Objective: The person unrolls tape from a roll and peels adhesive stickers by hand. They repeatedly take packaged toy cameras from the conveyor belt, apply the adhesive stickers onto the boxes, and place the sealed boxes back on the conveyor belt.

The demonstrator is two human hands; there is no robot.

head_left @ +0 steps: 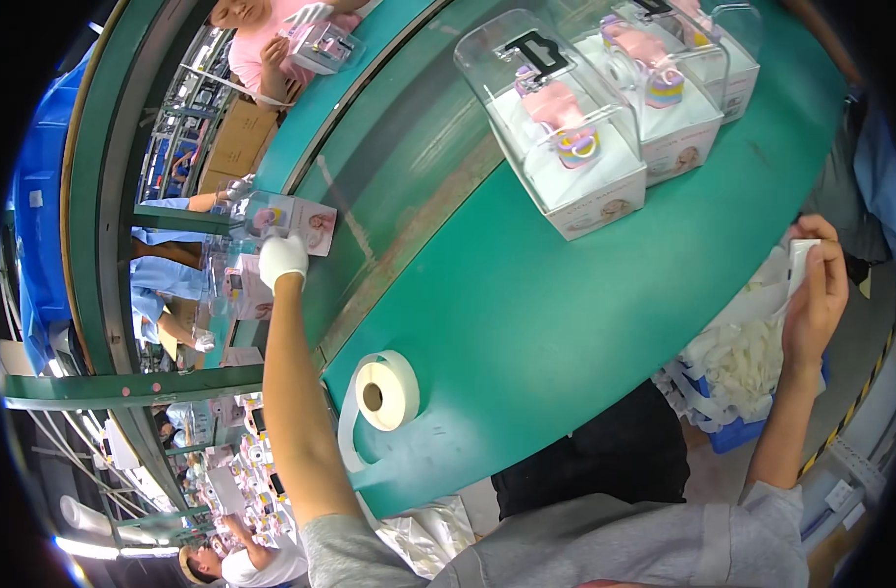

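My left hand (283, 261), in a white glove, reaches far left across the bench. Its fingers are closed at the edge of a white box with a clear cover (317, 223); part of the box is hidden behind the hand. My bare right hand (819, 294) is out at the right, beyond the bench edge, with its fingers closed on a small flat white piece (799, 263). Three boxes with tall clear covers (595, 208) stand at the far right of the bench, with pink and rainbow-coloured items inside. A roll of labels (387, 390) lies near the left corner, its backing strip trailing off.
The green bench (526, 323) curves before me. A conveyor (409, 167) runs beyond it, with a green metal frame (105, 245) at left. A blue bin (732, 433) of crumpled white strips stands below, right. Co-workers handle boxes across the line, one in a pink shirt (257, 54).
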